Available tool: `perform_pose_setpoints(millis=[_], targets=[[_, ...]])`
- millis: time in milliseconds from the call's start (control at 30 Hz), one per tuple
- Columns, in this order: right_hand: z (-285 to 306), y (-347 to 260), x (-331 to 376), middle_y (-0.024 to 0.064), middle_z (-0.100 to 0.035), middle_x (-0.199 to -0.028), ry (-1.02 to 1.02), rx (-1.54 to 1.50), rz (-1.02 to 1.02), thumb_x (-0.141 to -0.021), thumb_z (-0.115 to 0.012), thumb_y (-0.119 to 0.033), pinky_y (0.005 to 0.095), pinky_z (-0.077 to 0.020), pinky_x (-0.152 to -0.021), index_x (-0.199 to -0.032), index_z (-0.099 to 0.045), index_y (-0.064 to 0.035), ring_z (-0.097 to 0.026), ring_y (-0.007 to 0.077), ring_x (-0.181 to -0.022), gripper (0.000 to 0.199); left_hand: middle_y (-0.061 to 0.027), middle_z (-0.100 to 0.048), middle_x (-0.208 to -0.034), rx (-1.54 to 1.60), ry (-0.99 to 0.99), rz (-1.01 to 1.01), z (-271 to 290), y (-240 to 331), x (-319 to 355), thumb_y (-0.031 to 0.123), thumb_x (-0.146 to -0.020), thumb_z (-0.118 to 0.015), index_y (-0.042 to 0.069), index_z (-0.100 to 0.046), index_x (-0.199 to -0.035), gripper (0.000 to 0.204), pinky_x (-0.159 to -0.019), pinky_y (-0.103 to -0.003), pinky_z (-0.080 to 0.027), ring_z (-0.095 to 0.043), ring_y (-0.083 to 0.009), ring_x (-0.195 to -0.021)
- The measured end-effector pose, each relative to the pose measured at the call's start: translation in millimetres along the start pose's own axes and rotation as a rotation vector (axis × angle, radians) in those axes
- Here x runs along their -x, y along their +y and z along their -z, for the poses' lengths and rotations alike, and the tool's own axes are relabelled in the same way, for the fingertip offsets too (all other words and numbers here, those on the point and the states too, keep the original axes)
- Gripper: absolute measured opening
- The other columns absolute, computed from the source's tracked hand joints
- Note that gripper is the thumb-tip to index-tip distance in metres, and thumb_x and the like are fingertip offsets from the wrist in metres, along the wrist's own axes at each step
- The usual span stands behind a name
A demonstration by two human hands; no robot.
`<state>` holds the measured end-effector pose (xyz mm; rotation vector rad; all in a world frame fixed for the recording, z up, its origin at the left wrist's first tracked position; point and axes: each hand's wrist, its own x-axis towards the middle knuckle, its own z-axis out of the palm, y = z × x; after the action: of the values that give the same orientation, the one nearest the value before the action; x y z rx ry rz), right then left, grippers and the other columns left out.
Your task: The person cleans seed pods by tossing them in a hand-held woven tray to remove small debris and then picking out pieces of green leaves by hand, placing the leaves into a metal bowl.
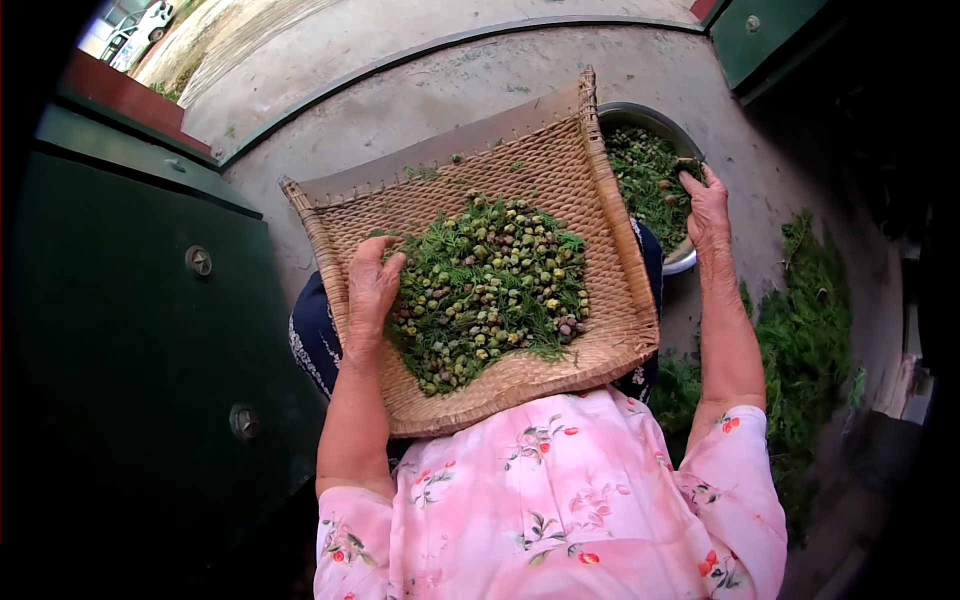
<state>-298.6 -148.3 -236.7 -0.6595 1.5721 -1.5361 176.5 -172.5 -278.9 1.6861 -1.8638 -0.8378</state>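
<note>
A woven bamboo winnowing tray rests on my lap, tilted up at its far end. A heap of small green and brown seed cones mixed with green sprigs lies in its middle. My left hand lies flat inside the tray, fingers apart, touching the left edge of the heap. My right hand reaches past the tray's right rim into a metal basin filled with green sprigs. Its fingertips are pinched on a few of those sprigs.
A dark green metal door stands close on my left. Concrete ground spreads ahead, with a raised curb. A pile of green branches lies on the ground at my right. Another green door panel is at the top right.
</note>
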Motion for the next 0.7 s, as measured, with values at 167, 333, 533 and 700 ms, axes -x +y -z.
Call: perform_pose_setpoints(millis=[167,333,533,700], targets=[[31,18,-8,0.0177,-0.052,-0.124,0.145,0.995,0.44,-0.08,-0.064,-0.016,0.0385,-0.039,-0.099,-0.125,-0.049,-0.0009,-0.049,0.0309,-0.116,0.05,-0.016,-0.052,-0.12,-0.373,-0.106,-0.223,-24,44,5,0.012,-0.074,-0.068,0.003,-0.053,-0.116,0.045,-0.087,-0.043,-0.044,-0.051,-0.0367,-0.107],[-38,2,31,0.0197,-0.048,-0.13,-0.092,0.877,0.451,-0.08,-0.066,-0.019,0.0377,-0.0387,-0.1,-0.122,-0.054,-0.0014,-0.048,0.0341,-0.118,0.047,-0.0121,-0.035,-0.144,-0.472,-0.449,-0.65,-70,100,42,0.034,-0.075,-0.071,0.012,-0.047,-0.13,0.063,-0.108,-0.054,-0.02,-0.029,-0.0327,-0.134],[-78,8,64,0.0152,-0.045,-0.136,-0.517,1.084,0.609,-0.075,-0.069,-0.006,0.0394,-0.0408,-0.099,-0.118,-0.056,-0.0001,-0.047,0.0338,-0.121,0.046,-0.0092,-0.044,-0.131,-0.553,-0.46,-0.645,-80,107,37,0.022,-0.065,-0.072,0.012,-0.051,-0.116,0.056,-0.107,-0.058,-0.02,-0.034,-0.0316,-0.129],[-77,14,63,0.0145,-0.043,-0.138,-0.532,0.97,0.577,-0.074,-0.067,-0.001,0.0375,-0.0431,-0.097,-0.117,-0.057,0.0012,-0.049,0.0332,-0.119,0.045,-0.009,-0.04,-0.136,-0.732,-0.397,-0.456,-49,83,27,0.023,-0.065,-0.07,0.015,-0.055,-0.112,0.05,-0.104,-0.064,-0.022,-0.028,-0.033,-0.133]])
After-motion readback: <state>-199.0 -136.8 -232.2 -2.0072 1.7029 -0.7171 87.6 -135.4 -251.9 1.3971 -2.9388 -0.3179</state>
